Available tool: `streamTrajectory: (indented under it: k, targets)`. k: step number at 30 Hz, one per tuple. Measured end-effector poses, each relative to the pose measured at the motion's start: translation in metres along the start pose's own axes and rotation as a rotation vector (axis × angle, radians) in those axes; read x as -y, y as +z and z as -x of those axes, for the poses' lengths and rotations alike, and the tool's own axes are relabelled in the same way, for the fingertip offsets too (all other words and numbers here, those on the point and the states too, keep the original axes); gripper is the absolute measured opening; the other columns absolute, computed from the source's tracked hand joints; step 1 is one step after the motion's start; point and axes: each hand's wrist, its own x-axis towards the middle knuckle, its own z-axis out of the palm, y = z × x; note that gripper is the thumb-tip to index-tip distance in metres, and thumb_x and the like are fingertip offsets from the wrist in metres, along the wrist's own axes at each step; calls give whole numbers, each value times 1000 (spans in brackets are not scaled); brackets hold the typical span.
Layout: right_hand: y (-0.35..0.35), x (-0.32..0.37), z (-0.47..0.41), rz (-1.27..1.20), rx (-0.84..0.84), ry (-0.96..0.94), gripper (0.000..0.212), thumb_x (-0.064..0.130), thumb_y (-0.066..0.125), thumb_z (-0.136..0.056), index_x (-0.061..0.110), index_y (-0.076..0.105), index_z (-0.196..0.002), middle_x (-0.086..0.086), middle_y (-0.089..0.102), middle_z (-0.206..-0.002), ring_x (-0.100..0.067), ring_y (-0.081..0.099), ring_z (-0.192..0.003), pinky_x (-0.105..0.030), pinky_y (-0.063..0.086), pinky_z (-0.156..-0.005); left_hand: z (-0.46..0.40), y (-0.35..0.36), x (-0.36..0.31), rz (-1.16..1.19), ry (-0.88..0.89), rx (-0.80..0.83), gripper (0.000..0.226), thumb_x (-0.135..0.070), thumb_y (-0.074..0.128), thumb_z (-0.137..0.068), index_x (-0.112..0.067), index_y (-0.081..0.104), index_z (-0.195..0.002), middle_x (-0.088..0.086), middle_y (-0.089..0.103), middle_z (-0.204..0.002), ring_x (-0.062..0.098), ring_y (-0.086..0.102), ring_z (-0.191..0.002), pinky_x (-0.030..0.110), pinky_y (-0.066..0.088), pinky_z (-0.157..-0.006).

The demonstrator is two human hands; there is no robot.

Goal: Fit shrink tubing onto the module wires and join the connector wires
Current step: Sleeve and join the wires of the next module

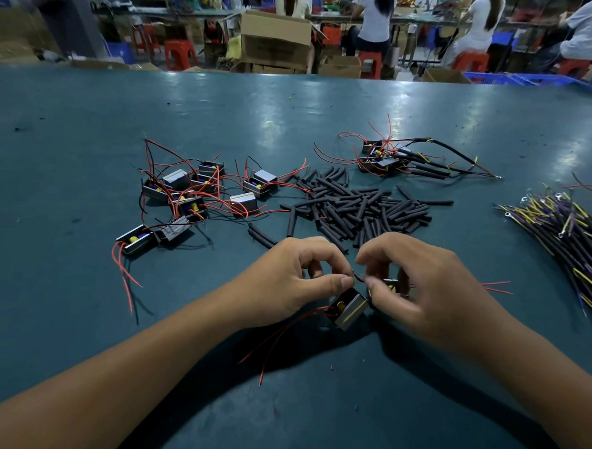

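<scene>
Pinching wire ends is where I am now: my left hand point(295, 275) has thumb and forefinger closed on a thin wire, and my right hand point(411, 282) pinches the other side, fingertips nearly touching over the table point(88, 110). One module point(348, 307) hangs just under my left thumb, its red leads point(282, 333) trailing toward me; a second module point(389, 286) sits half hidden under my right fingers. I judge this to be the joining step, or the threading of a lead, though whether a tube is already on the wire I cannot tell, since my fingers cover the spot. The tubing pile point(354, 206) lies just beyond my knuckles, untouched modules point(186, 194) to the left, finished pieces point(387, 157) farther back, and the connector bundle point(568, 231) well off to the right. Next I expect to need a tube from the pile and a steady, aligned feed of the wire tip into it.
</scene>
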Motion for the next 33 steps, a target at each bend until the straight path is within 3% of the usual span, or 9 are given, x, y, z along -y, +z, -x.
streamTrajectory:
  k: [5,11,17,25,33]
  targets:
    - [1,-1,-2,257,-82,-230,5,16,69,-88,11,70,-90,-1,62,-87,-23,60,-79,-34,50,-59,0,1,-1,8,3,1,6,-27,71,-89,-30,69,-85,-21,59,-81,0,49,-64,8,37,-63]
    - [-1,-6,-2,314,-130,-314,15,19,64,-97,11,73,-87,-1,66,-84,-26,62,-76,-40,52,-57,1,-1,-2,6,9,-23,4,-26,73,-90,-23,73,-87,-16,60,-83,0,50,-64,9,38,-62]
    - [-1,-7,-4,319,-123,-354,16,23,65,-98,12,75,-94,-1,66,-87,-25,61,-76,-36,52,-61,1,-1,-3,28,19,-15,2,-23,73,-90,-22,74,-88,-13,61,-83,1,50,-66,11,38,-64]
    - [2,-4,-3,311,-194,-336,20,21,61,-100,10,74,-89,-3,65,-81,-26,60,-71,-37,50,-58,3,0,-9,22,42,-65,16,-36,74,-85,-20,76,-89,-9,63,-83,3,49,-68,15,39,-64]
    - [7,3,0,114,-190,-83,21,25,54,-97,10,67,-87,1,59,-77,-20,56,-66,-40,49,-59,6,3,-17,-144,109,-179,4,-19,75,-88,-15,75,-88,-9,62,-85,8,50,-66,12,35,-61]
